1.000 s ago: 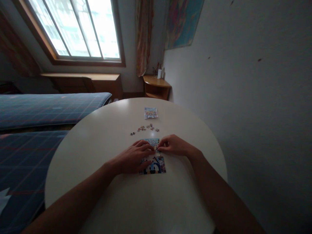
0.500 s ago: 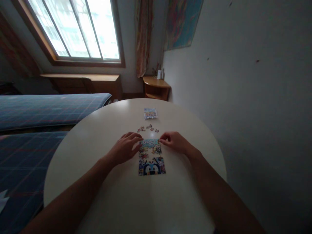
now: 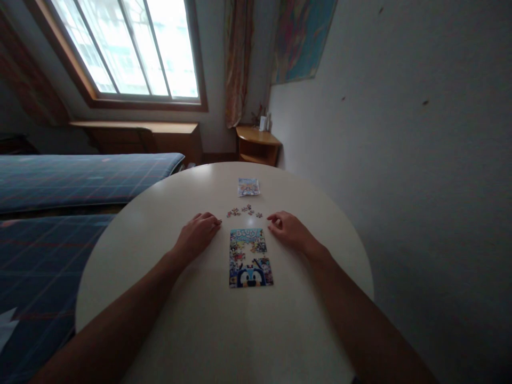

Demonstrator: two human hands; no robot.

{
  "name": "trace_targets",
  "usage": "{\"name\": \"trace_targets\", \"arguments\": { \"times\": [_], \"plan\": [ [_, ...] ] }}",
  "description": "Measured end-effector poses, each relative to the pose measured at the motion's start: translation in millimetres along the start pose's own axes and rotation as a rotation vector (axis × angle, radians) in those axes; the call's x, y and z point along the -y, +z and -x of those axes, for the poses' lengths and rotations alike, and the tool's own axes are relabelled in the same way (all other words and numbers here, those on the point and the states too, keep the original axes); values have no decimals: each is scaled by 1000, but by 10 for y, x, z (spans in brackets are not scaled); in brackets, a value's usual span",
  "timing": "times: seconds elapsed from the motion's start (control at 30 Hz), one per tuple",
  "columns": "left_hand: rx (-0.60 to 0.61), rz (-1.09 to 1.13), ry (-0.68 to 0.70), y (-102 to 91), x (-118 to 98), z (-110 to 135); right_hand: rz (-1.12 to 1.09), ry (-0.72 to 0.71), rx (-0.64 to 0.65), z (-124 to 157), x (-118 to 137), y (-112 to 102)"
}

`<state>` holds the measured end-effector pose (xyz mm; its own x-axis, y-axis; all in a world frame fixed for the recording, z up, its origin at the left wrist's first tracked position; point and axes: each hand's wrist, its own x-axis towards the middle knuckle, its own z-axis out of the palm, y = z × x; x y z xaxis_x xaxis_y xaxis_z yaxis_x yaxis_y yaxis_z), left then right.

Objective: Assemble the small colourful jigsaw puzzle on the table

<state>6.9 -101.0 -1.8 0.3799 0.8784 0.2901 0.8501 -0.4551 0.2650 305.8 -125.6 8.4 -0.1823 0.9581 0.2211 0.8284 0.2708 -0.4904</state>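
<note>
A partly assembled jigsaw puzzle with a blue cartoon dog face lies on the round white table; a gap shows in its middle and right side. My left hand rests left of its top edge, fingers closed on a small puzzle piece at the fingertips. On the other side, my right hand is beside the puzzle's top right corner, loosely curled with thumb and fingers apart and nothing visible between them. Several loose puzzle pieces lie in a row beyond the puzzle, between both hands.
A small printed packet lies farther back on the table. Beds with blue plaid mattresses stand to the left, and a white wall rises to the right. A wooden corner shelf and a desk are behind.
My left hand has drawn away from the puzzle's left edge, out to the left, and now has a piece at its fingertips. My right hand has let go of the top right corner.
</note>
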Motion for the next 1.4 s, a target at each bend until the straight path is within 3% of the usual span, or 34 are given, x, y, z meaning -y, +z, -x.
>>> {"name": "trace_targets", "arguments": {
  "times": [0.4,0.6,0.9,1.17,1.4],
  "plan": [
    [-7,111,-81,34,-30,-49,31,-27,22,14,64,6],
    [15,288,-112,-4,-72,-37,34,-21,34,31,85,-5],
    [-57,605,-162,59,-99,-40,13,-44,28,35,110,5],
    [-56,990,-105,70,-335,28,-157,-156,-8,105,474,3],
    [72,1109,-53,40,-537,120,-335,-184,89,137,633,7]
  ]
}}
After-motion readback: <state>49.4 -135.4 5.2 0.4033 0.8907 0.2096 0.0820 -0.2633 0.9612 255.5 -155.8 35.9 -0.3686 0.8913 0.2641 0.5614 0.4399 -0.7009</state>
